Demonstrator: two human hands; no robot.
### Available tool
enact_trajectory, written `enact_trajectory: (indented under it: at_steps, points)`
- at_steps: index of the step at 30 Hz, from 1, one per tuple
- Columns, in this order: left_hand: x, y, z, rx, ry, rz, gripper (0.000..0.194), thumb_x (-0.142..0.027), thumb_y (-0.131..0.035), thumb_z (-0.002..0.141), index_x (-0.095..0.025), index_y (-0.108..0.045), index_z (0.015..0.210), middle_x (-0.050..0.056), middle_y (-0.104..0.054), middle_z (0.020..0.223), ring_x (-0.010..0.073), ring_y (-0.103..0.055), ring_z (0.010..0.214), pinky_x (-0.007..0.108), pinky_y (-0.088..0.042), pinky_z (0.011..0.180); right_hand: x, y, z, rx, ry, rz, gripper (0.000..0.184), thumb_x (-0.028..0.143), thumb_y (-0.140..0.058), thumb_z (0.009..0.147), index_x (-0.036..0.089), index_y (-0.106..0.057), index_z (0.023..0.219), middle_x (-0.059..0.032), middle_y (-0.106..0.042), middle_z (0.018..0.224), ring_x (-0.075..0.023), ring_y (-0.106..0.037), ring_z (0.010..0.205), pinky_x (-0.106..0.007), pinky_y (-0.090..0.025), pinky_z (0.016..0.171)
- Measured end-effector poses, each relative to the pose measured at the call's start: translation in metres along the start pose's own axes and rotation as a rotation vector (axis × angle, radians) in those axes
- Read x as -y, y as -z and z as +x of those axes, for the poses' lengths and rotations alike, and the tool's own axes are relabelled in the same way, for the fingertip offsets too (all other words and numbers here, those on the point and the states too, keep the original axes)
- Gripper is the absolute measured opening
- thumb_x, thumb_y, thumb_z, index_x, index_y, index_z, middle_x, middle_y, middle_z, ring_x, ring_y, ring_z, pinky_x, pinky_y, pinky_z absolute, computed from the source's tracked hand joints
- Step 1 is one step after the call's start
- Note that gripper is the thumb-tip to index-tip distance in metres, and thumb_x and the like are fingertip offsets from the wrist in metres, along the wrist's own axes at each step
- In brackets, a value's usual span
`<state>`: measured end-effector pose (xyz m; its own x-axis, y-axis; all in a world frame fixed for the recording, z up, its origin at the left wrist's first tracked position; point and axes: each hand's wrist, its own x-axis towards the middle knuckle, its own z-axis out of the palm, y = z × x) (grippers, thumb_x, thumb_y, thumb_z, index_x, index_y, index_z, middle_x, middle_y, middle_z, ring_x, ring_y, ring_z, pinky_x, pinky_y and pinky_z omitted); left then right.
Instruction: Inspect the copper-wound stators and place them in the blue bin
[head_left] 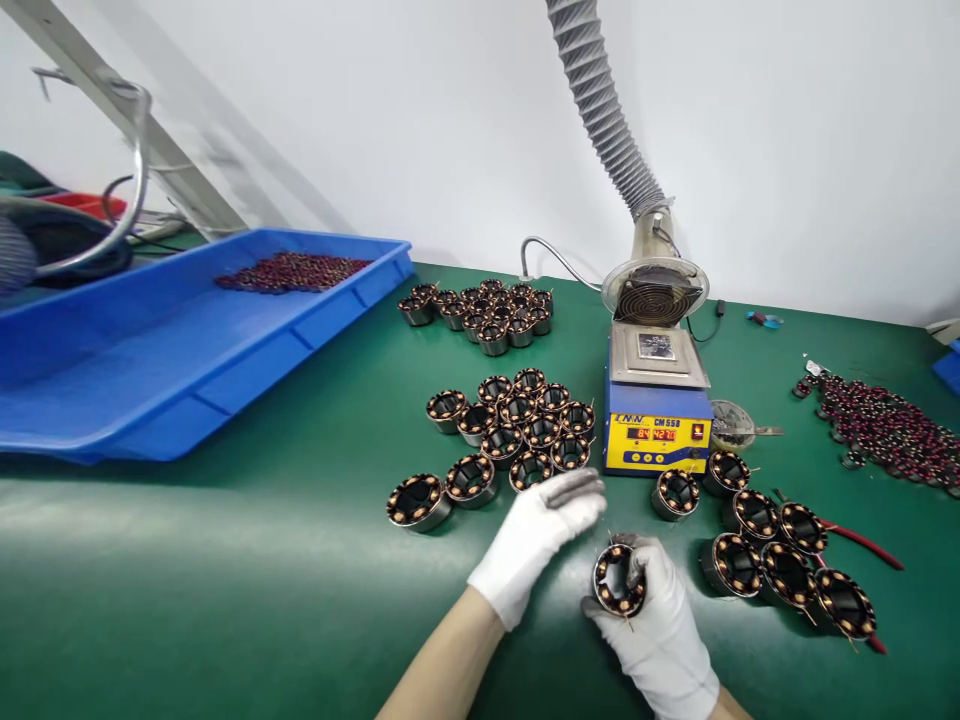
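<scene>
Both my hands wear white gloves. My right hand (664, 625) is closed round a ring-shaped motor stator with copper windings (619, 580), held just above the green mat. My left hand (536, 535) reaches forward, its fingers together and slightly curled, its darkened fingertips near the stator's thin wire ends; whether it pinches a wire I cannot tell. A cluster of several similar stators (517, 425) lies just ahead of my left hand, and another group (780, 555) lies to the right of my right hand.
A yellow-and-blue solder pot (656, 400) with a red display stands ahead, a fume hose (604, 110) above it. A blue tray (180, 330) holding small red coils sits at left. More stators (480, 310) lie farther back, red coils (889, 430) at right, red-handled cutters (862, 540) nearby.
</scene>
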<state>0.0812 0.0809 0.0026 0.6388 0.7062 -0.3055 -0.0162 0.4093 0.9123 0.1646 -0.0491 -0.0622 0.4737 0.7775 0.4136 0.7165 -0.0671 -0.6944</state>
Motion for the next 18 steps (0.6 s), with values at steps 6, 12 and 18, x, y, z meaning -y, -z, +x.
enact_trajectory:
  at_steps: [6, 12, 18]
  points:
    - [0.013, -0.005, -0.004, 0.062, 0.135, 0.11, 0.04, -0.031, -0.072, 0.052, -0.01, -0.064, 0.085, 0.005, -0.066, 0.075, 0.0174, -0.059, 0.073, 0.024, -0.046, 0.069, 0.003, 0.002, 0.002, -0.013, 0.007, 0.003, 0.032, 0.019, -0.063, 0.063, 0.022, -0.045, 0.089, -0.0043, -0.057, 0.085, -0.0215, -0.056, 0.074, -0.036, -0.048, 0.064]
    - [0.022, -0.009, -0.002, -0.068, 0.023, 0.162, 0.026, -0.031, -0.07, 0.05, -0.013, -0.063, 0.066, 0.005, -0.065, 0.067, 0.0196, -0.06, 0.067, 0.026, -0.048, 0.065, 0.003, 0.002, 0.002, -0.036, 0.022, 0.006, 0.033, 0.02, -0.062, 0.064, 0.022, -0.046, 0.092, -0.0046, -0.058, 0.087, -0.0215, -0.057, 0.075, -0.035, -0.049, 0.065]
    - [0.022, -0.014, 0.0, -0.015, 0.021, 0.138, 0.047, -0.031, -0.073, 0.049, -0.013, -0.063, 0.092, 0.007, -0.067, 0.092, 0.024, -0.061, 0.089, 0.029, -0.049, 0.079, 0.001, -0.004, 0.0, -0.065, 0.003, -0.054, 0.025, 0.022, -0.061, 0.064, 0.022, -0.045, 0.083, -0.0033, -0.056, 0.079, -0.0203, -0.055, 0.069, -0.034, -0.048, 0.06]
